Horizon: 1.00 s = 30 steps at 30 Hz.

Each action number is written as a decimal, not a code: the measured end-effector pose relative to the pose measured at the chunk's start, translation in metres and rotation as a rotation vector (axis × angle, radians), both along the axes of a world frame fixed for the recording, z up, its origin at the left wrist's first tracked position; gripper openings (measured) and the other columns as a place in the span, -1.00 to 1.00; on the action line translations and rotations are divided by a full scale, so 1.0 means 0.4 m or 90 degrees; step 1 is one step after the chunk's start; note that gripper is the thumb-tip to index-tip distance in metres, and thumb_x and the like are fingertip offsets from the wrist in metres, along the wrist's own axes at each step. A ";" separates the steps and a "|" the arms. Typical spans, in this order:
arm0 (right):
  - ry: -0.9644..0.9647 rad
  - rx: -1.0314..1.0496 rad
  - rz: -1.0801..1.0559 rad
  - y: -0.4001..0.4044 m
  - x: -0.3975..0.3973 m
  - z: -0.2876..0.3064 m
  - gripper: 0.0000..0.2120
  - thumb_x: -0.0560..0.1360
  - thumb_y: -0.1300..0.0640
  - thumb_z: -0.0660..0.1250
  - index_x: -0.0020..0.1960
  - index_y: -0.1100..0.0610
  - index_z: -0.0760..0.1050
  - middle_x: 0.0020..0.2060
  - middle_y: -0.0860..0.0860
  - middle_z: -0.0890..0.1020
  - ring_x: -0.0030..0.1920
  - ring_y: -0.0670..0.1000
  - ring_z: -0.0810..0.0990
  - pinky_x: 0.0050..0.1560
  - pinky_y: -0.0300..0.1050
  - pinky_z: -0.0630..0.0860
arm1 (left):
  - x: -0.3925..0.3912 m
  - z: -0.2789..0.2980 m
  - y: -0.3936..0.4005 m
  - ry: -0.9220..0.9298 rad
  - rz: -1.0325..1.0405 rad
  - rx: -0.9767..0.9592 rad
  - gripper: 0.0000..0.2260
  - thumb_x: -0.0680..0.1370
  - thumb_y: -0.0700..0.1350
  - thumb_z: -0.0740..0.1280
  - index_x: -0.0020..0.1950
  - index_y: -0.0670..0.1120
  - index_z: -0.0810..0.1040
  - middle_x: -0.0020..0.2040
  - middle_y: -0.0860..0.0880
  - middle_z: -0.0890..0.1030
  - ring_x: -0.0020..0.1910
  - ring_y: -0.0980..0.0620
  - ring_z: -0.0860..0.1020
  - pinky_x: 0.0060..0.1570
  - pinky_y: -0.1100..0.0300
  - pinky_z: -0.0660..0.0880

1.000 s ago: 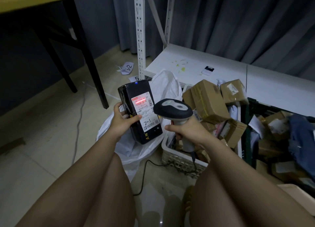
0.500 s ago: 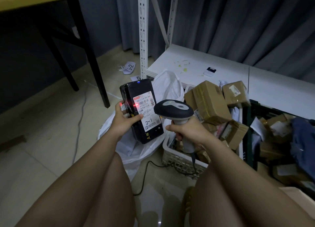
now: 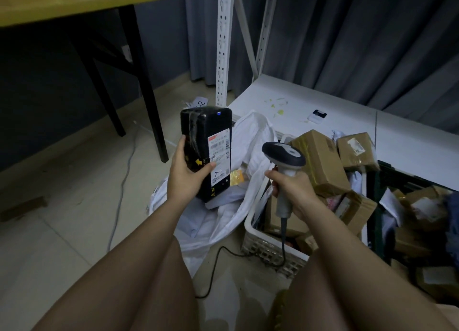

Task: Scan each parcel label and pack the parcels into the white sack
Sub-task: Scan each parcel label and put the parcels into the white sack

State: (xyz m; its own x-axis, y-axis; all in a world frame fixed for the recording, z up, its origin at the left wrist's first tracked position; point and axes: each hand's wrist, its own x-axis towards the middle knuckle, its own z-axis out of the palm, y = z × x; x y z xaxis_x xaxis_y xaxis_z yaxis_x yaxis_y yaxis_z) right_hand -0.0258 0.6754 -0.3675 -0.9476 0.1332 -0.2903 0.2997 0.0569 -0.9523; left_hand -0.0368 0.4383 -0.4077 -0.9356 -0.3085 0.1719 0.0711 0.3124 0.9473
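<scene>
The left hand [image 3: 186,173] wraps around the tall black wrapped parcel [image 3: 206,154] above the open white sack [image 3: 248,141], while the right hand [image 3: 291,190] grips the grey handheld scanner [image 3: 284,156].

Glossy black plastic wrap covers the parcel [image 3: 198,151], with a smooth paper label [image 3: 219,156]. Thin white plastic sack [image 3: 248,141]; matt brown cardboard boxes [image 3: 320,161]; smooth plastic scanner [image 3: 283,154].

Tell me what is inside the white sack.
In the white sack a yellow packet and pale wrapped parcels show. The black parcel and the sack's folds cover the rest.
</scene>
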 end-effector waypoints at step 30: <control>-0.113 0.190 -0.058 -0.080 -0.322 -0.345 -0.76 0.36 0.19 0.51 -0.11 0.11 0.45 -0.25 0.07 0.54 -0.22 0.08 0.51 -0.17 -0.07 0.43 | -0.339 -0.322 -0.108 -0.496 -0.035 -0.434 -0.29 0.56 0.13 0.28 0.52 -0.22 0.07 0.47 -0.29 0.21 0.42 -0.29 0.24 0.36 -0.07 0.26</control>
